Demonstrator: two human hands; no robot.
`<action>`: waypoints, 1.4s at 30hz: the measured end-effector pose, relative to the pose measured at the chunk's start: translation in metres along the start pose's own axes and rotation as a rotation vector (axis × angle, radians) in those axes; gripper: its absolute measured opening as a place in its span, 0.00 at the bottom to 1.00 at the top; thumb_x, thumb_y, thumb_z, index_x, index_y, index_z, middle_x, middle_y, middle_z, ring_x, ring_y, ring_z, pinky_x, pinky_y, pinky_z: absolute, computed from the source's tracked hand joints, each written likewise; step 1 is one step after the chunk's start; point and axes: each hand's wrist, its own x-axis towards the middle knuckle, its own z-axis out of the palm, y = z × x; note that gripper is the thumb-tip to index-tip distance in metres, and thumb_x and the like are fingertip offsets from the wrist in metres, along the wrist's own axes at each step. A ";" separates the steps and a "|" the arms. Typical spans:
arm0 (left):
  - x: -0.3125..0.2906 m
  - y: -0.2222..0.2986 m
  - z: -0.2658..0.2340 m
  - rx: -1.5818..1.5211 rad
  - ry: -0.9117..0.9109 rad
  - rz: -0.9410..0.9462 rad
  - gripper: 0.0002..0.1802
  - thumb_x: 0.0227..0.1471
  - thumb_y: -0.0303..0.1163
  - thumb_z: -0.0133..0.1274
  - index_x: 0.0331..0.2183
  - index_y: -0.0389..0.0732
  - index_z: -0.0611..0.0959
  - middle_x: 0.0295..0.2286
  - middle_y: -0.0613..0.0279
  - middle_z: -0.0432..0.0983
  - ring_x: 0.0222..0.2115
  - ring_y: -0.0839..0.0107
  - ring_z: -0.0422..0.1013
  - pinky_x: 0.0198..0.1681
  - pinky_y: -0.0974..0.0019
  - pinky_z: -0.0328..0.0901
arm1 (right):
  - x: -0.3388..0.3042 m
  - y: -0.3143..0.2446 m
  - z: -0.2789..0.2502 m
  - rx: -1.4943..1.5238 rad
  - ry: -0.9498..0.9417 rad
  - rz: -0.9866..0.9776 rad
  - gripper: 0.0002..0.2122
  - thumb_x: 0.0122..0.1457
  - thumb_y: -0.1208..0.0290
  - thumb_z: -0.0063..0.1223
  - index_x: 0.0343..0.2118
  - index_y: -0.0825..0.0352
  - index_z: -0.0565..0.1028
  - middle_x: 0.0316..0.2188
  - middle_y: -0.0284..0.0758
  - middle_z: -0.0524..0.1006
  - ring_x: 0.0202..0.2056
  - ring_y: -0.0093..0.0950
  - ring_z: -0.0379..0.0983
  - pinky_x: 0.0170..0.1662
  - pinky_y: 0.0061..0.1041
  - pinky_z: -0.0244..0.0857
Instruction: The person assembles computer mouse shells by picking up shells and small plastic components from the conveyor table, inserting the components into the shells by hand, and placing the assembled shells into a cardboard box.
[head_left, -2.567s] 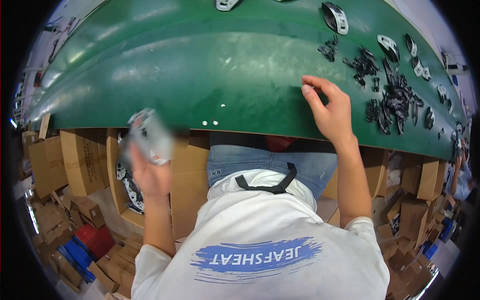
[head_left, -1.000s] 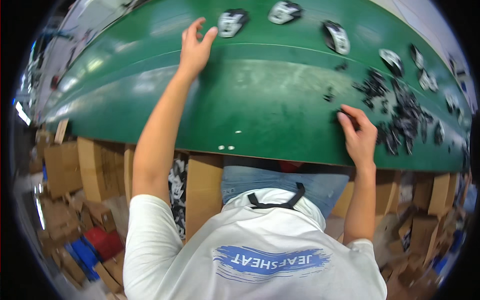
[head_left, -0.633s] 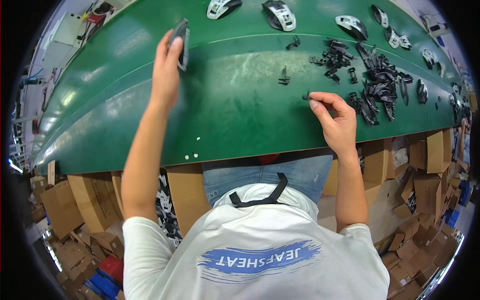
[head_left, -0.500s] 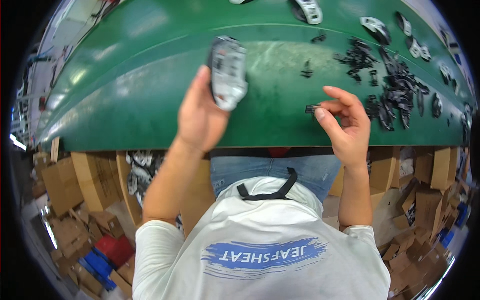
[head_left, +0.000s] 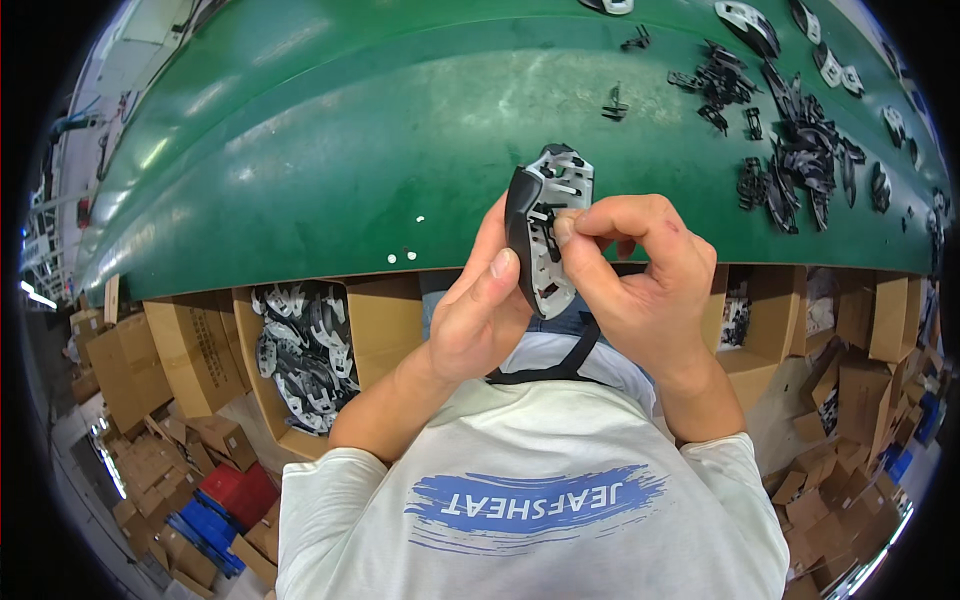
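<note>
My left hand (head_left: 480, 322) grips a black and light-grey plastic shell (head_left: 540, 268), shaped like a computer mouse cover, just above the table's near edge. The shell stands tilted, and its slotted, hollow inner side faces my right hand (head_left: 645, 280). Thumb and forefinger of that hand are pinched on a small black plastic clip (head_left: 547, 222) at the middle of the shell's inside. The fingertips hide part of the clip, so I cannot tell how firmly it sits in the shell.
On the green table (head_left: 300, 190), small black clips (head_left: 725, 82) and curved black pieces (head_left: 805, 150) lie heaped at the right. Several shells (head_left: 748, 28) lie beyond. Small white bits (head_left: 412, 256) are near the front edge. A cardboard box (head_left: 268, 400) of shells stands at the lower left.
My left hand has brought the shell right and nearer to me, turning it. My right hand has moved left with the clip and now holds it against the shell's inside.
</note>
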 end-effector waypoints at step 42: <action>-0.012 -0.021 0.014 -0.151 0.110 -0.038 0.35 0.75 0.47 0.33 0.73 0.39 0.56 0.66 0.55 0.65 0.67 0.65 0.63 0.70 0.57 0.57 | -0.027 0.018 -0.011 -0.109 -0.019 -0.136 0.11 0.45 0.80 0.73 0.29 0.59 0.81 0.25 0.24 0.81 0.26 0.26 0.75 0.35 0.27 0.64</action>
